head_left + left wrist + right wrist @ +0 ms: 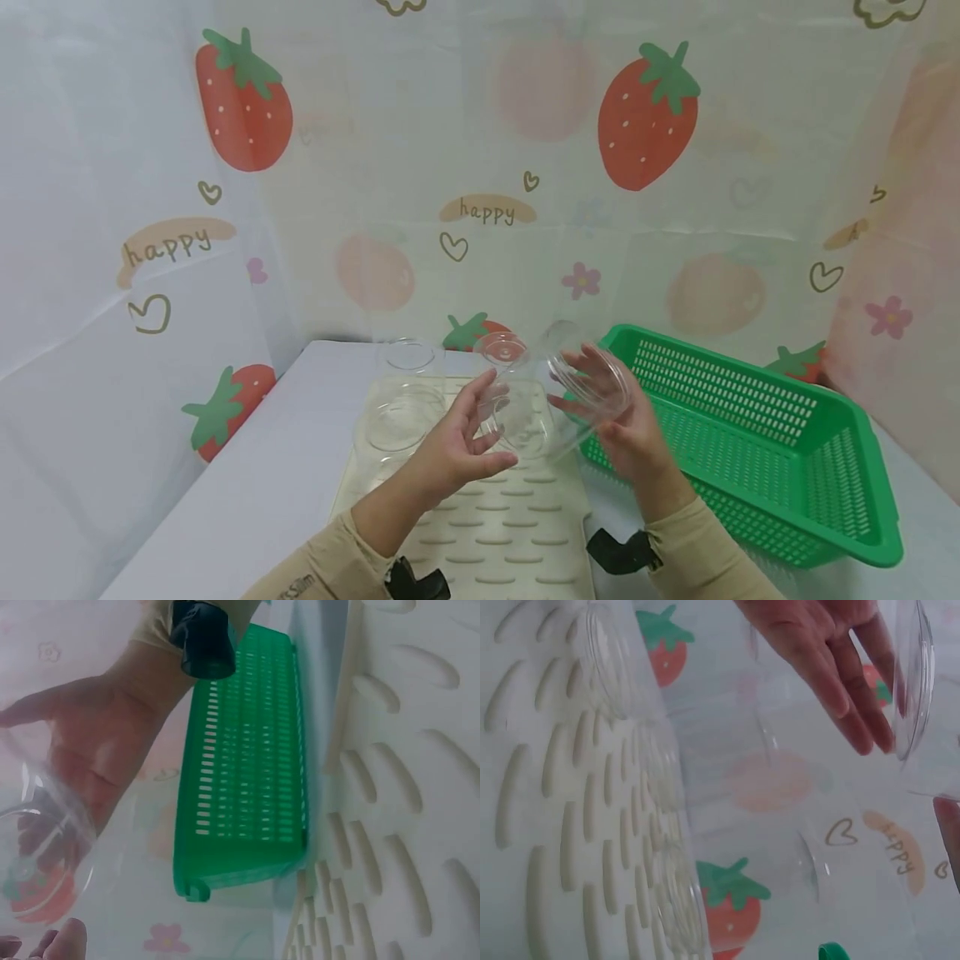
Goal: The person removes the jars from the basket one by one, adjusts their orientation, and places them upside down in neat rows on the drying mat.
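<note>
A clear plastic cup (pixel 573 379) is tilted between the two hands, above the far right part of a cream ridged mat (pixel 495 525). My right hand (pixel 637 442) grips it from the right, with fingers behind the clear wall and the thumb below. To its left, my left hand (pixel 446 454) has its fingers spread and relaxed, holding nothing. In the right wrist view, fingers of the left hand (pixel 825 660) reach close to the cup's rim (pixel 915 682); contact cannot be told. Several similar clear cups (pixel 405 417) stand at the mat's far end, partly behind the left hand.
A green perforated plastic basket (pixel 750 450) stands right of the mat, close to the right forearm. White table surface (pixel 247 500) lies left of the mat. Behind everything hangs a pale sheet (pixel 525 142) printed with strawberries.
</note>
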Tool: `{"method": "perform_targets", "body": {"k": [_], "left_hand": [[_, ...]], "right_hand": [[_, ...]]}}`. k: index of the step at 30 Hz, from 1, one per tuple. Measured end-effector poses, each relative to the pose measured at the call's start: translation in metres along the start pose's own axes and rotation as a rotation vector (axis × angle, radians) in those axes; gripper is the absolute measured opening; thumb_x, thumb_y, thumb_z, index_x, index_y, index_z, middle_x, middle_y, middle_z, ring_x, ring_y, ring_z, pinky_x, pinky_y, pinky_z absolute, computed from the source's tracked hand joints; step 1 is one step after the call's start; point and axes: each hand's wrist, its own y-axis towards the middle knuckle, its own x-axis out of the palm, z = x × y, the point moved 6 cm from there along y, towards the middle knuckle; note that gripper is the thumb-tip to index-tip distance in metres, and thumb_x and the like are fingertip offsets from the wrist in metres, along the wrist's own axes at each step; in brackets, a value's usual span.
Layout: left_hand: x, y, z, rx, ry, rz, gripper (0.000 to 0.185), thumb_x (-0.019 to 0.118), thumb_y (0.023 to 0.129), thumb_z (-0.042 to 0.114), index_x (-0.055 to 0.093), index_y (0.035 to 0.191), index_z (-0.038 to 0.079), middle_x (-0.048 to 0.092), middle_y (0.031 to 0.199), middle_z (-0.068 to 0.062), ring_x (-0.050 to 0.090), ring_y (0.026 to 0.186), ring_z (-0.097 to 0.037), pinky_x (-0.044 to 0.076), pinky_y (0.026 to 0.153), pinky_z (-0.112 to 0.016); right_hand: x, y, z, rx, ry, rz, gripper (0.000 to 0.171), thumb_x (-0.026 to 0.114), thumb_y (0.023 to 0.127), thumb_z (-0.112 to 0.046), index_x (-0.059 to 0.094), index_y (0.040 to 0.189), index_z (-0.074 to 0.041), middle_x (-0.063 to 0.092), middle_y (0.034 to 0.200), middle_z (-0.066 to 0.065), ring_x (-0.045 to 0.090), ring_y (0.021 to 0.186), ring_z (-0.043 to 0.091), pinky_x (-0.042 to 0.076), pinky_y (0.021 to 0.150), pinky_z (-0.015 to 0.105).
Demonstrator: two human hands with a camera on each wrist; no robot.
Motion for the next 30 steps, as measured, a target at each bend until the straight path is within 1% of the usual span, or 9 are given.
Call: {"method": "perform_targets", "body": {"k": [3, 8, 12, 16, 22, 26, 30], "left_hand": [[0.0024, 0.0005, -0.0015, 0.023, -0.030, -0.010, 0.097, 0.072, 0.074, 0.000, 0.007, 0.146, 0.013, 0.017, 0.148, -0.014, 0.017, 0.137, -0.026, 0.027, 0.107, -0.042], [0.0043, 0.0014, -0.0045, 0.055, -0.072, -0.025, 0.101, 0.074, 0.073, 0.002, 0.005, 0.146, 0.012, 0.017, 0.147, -0.014, 0.015, 0.137, -0.032, 0.024, 0.107, -0.047], [0.0042, 0.0017, -0.0060, 0.067, -0.075, -0.015, 0.102, 0.076, 0.072, 0.004, 0.006, 0.145, 0.011, 0.020, 0.146, -0.014, 0.017, 0.136, -0.033, 0.027, 0.106, -0.044], [0.0029, 0.0010, -0.0062, 0.062, -0.065, 0.009, 0.102, 0.076, 0.071, 0.002, 0.008, 0.145, 0.012, 0.023, 0.146, -0.013, 0.021, 0.135, -0.028, 0.029, 0.106, -0.040], [0.0008, 0.0005, -0.0067, 0.053, -0.074, 0.029, 0.100, 0.076, 0.071, 0.000, 0.009, 0.145, 0.013, 0.023, 0.145, -0.013, 0.021, 0.135, -0.029, 0.028, 0.106, -0.041], [-0.0018, 0.0004, -0.0057, 0.049, -0.084, 0.054, 0.097, 0.073, 0.070, -0.003, 0.012, 0.144, 0.013, 0.024, 0.144, -0.013, 0.021, 0.135, -0.031, 0.028, 0.106, -0.041], [-0.0044, 0.0000, -0.0048, 0.033, -0.100, 0.079, 0.094, 0.071, 0.070, -0.003, 0.015, 0.143, 0.015, 0.024, 0.144, -0.011, 0.024, 0.135, -0.027, 0.029, 0.105, -0.042]], "right_hand": [[0.0018, 0.0000, 0.0008, 0.005, -0.004, 0.020, 0.074, 0.065, 0.084, -0.026, 0.025, 0.139, 0.003, 0.043, 0.135, 0.018, 0.043, 0.122, 0.037, 0.042, 0.094, 0.050], [0.0034, 0.0002, 0.0030, 0.010, 0.011, 0.039, 0.073, 0.063, 0.085, -0.028, 0.026, 0.140, 0.002, 0.044, 0.136, 0.014, 0.043, 0.122, 0.036, 0.041, 0.094, 0.051], [0.0041, -0.0003, 0.0062, 0.026, 0.033, 0.037, 0.071, 0.062, 0.087, -0.029, 0.026, 0.140, 0.000, 0.042, 0.138, 0.013, 0.043, 0.123, 0.035, 0.041, 0.095, 0.051], [0.0043, -0.0004, 0.0084, 0.043, 0.039, 0.035, 0.070, 0.061, 0.087, -0.030, 0.027, 0.140, -0.002, 0.041, 0.139, 0.012, 0.042, 0.123, 0.035, 0.041, 0.095, 0.051], [0.0034, -0.0009, 0.0091, 0.053, 0.031, 0.039, 0.071, 0.062, 0.086, -0.030, 0.026, 0.140, 0.000, 0.042, 0.138, 0.012, 0.043, 0.123, 0.035, 0.041, 0.095, 0.050], [0.0002, -0.0037, 0.0086, 0.052, 0.031, 0.080, 0.072, 0.063, 0.085, -0.028, 0.025, 0.139, 0.001, 0.044, 0.136, 0.012, 0.045, 0.121, 0.032, 0.043, 0.094, 0.048], [-0.0036, -0.0076, 0.0080, 0.068, 0.013, 0.126, 0.074, 0.065, 0.084, -0.025, 0.023, 0.140, 0.000, 0.043, 0.136, 0.013, 0.046, 0.119, 0.028, 0.044, 0.094, 0.045]]}}
